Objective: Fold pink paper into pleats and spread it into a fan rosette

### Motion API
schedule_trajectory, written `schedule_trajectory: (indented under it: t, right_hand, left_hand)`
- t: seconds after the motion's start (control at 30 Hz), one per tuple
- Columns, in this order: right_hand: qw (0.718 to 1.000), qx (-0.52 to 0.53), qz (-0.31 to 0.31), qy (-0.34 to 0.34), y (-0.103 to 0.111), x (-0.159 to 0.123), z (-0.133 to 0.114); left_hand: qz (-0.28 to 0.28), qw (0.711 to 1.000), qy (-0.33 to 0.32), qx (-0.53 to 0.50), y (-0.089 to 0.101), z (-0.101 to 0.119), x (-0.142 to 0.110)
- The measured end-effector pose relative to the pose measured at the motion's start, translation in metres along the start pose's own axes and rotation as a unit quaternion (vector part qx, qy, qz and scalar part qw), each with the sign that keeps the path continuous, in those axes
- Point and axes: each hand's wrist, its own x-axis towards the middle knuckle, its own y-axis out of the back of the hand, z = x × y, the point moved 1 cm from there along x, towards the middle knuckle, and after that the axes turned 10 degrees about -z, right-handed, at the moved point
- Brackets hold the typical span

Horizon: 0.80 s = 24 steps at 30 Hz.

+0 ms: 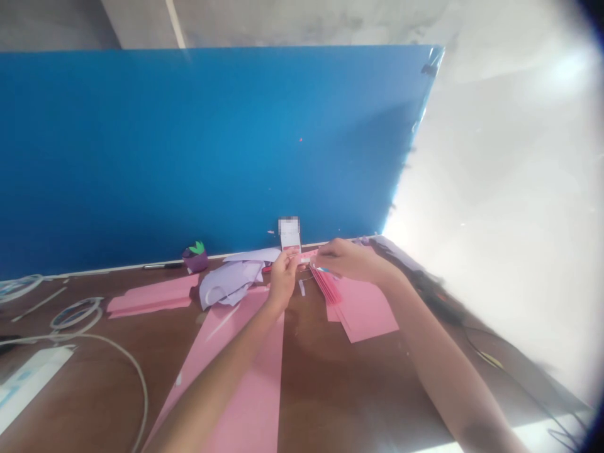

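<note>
Near the back of the brown table, my left hand (283, 277) pinches the left end of a small pink paper piece (308, 256). My right hand (346, 255) is closed at the other end of the same piece, its fingertips partly hidden. Just under the right hand lies a pleated pink paper (326, 286), fanned in narrow folds. Flat pink sheets (370, 311) spread to the right of it. A long pink sheet (248, 371) runs beneath my left forearm. Behind the left hand, a small white card or box (289, 239) stands upright, its top blurred.
Crumpled lilac paper (231, 283) lies left of my hands, with folded pink paper (155, 296) farther left. Beside them are a purple paper shape with green leaves (195, 257) and a pen (163, 266). A white power strip (33, 384) and cables (136, 371) occupy the left. A blue panel (202, 145) rises behind.
</note>
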Motion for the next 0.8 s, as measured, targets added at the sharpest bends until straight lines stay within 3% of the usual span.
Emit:
schedule_trajectory:
  t: [0.17,0.4,0.6,0.8]
  right_hand:
    - [1.0,0.022,0.008,0.012,0.003,0.005,0.004]
    - [1.0,0.008,0.022,-0.009,0.0,0.007,0.005]
    - [0.999,-0.018,0.041,-0.025,0.0,0.003,-0.002]
    - [0.995,-0.073,0.057,-0.045,-0.002,0.003,-0.001]
  left_hand:
    - [-0.055,0.998,0.011,-0.005,-0.003,0.015,-0.001]
    - [-0.014,0.999,0.019,-0.028,-0.004,0.01,-0.005]
    - [-0.05,0.998,0.004,-0.033,-0.004,0.015,-0.003]
    - [-0.088,0.989,0.086,-0.083,-0.005,0.027,-0.005]
